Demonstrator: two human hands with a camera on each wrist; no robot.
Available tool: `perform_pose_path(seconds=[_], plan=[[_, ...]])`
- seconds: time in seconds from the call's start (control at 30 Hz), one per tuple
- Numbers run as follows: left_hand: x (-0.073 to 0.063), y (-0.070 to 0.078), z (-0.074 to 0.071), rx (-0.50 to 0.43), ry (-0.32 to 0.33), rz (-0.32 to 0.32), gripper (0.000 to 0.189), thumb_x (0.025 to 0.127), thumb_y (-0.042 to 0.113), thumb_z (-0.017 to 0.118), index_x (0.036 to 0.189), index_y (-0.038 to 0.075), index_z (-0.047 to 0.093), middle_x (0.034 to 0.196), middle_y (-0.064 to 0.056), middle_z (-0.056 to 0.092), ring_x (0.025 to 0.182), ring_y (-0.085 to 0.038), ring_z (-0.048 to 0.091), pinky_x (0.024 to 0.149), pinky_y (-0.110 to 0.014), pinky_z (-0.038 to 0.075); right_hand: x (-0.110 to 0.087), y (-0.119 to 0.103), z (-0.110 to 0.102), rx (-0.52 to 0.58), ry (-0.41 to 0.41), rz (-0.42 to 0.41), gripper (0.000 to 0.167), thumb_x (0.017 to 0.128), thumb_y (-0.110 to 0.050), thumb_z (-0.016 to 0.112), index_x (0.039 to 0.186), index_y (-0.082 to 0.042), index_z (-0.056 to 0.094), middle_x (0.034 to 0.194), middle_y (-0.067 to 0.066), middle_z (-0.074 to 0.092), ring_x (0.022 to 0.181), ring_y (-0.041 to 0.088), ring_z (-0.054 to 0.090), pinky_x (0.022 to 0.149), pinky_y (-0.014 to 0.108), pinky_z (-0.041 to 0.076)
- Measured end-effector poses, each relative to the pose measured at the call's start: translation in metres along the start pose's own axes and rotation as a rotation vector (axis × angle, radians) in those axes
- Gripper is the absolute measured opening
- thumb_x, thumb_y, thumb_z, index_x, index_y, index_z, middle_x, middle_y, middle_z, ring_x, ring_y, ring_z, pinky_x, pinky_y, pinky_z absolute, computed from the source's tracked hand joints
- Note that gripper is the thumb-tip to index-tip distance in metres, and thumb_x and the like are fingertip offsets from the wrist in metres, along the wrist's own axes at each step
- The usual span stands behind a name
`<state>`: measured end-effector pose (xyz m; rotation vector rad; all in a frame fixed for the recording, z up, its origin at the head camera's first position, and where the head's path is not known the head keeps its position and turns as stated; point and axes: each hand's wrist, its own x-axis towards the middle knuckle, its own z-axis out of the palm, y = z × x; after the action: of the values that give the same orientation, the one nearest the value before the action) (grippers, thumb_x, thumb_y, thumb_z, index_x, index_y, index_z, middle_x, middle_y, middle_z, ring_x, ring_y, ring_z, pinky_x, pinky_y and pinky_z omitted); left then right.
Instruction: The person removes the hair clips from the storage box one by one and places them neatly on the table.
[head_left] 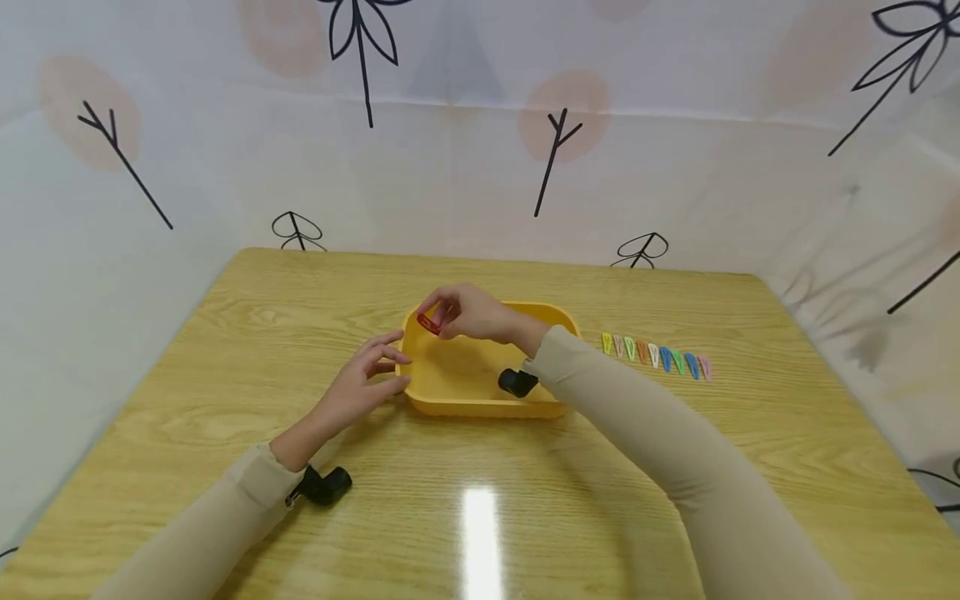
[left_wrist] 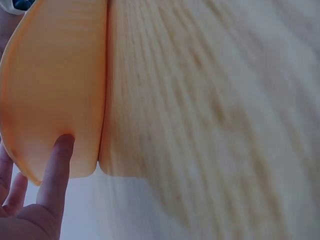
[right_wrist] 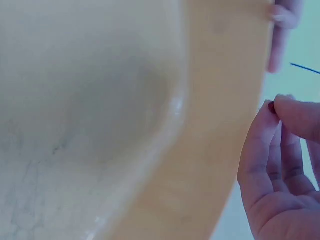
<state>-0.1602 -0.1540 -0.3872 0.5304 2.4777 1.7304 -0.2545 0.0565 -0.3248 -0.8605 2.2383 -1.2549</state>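
My right hand point(head_left: 472, 312) is over the left back part of a yellow plastic tray point(head_left: 487, 408). It pinches a red snap hair clip point(head_left: 429, 324) between thumb and fingertips; in the right wrist view only a small dark end of the clip point(right_wrist: 271, 106) shows. At the tray's left end, my left hand point(head_left: 363, 379) has its fingers spread and loosely extended, fingertips at the outer wall. The left wrist view shows its thumb point(left_wrist: 59, 170) resting against the tray's wall point(left_wrist: 65, 75), with other fingers partly hidden around the corner.
To the right of the tray, several snap hair clips point(head_left: 654, 356) in different colours lie in a slanting row on the wooden table point(head_left: 225, 350). A patterned white cloth point(head_left: 450, 183) hangs behind the table. Each wrist carries a black camera point(head_left: 324, 486).
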Motion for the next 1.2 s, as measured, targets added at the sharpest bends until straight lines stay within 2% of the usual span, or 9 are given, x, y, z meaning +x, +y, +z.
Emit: perform_pose_path(seconds=[0.2, 0.43, 0.7, 0.97, 1.2], plan=[[-0.001, 0.000, -0.001, 0.002, 0.003, -0.019, 0.024, 0.088, 0.010, 0.065, 0.106, -0.003, 0.057, 0.145, -0.008, 0.032, 0.118, -0.036, 0.046, 0.097, -0.047, 0.041, -0.013, -0.008, -0.007, 0.069, 0.066, -0.010, 0.038, 0.081, 0.012, 0.063, 0.116, -0.002, 0.060, 0.092, 0.014, 0.058, 0.083, 0.025, 0.057, 0.075, 0.030, 0.053], [0.000, 0.001, -0.001, 0.009, 0.010, 0.010, 0.023, 0.087, 0.007, 0.065, 0.105, -0.005, 0.057, 0.145, -0.010, 0.033, 0.121, -0.034, 0.043, 0.099, -0.047, 0.039, -0.030, -0.014, -0.016, 0.150, 0.151, -0.016, 0.040, 0.081, 0.010, 0.064, 0.119, -0.001, 0.057, 0.095, 0.015, 0.058, 0.086, 0.026, 0.058, 0.077, 0.032, 0.054], [-0.002, 0.002, -0.001, 0.007, 0.005, 0.034, 0.024, 0.087, 0.007, 0.065, 0.106, -0.005, 0.057, 0.145, -0.012, 0.032, 0.117, -0.036, 0.046, 0.097, -0.048, 0.041, -0.047, -0.013, -0.025, 0.222, 0.262, 0.005, 0.040, 0.080, 0.010, 0.066, 0.117, 0.000, 0.056, 0.093, 0.014, 0.058, 0.084, 0.026, 0.059, 0.080, 0.039, 0.053], [-0.002, 0.001, 0.000, 0.001, 0.001, 0.028, 0.024, 0.087, 0.008, 0.065, 0.106, -0.004, 0.057, 0.145, -0.012, 0.031, 0.118, -0.035, 0.045, 0.097, -0.047, 0.041, -0.070, -0.011, -0.034, 0.262, 0.339, 0.016, 0.037, 0.082, 0.009, 0.064, 0.117, 0.000, 0.056, 0.093, 0.015, 0.056, 0.084, 0.027, 0.057, 0.079, 0.036, 0.054], [-0.003, 0.001, 0.001, 0.000, 0.006, 0.016, 0.022, 0.087, 0.009, 0.065, 0.105, -0.002, 0.058, 0.145, -0.010, 0.032, 0.116, -0.035, 0.047, 0.096, -0.047, 0.043, -0.094, -0.004, -0.045, 0.242, 0.402, 0.048, 0.037, 0.082, 0.007, 0.064, 0.117, 0.000, 0.055, 0.091, 0.014, 0.057, 0.083, 0.026, 0.057, 0.078, 0.033, 0.054]])
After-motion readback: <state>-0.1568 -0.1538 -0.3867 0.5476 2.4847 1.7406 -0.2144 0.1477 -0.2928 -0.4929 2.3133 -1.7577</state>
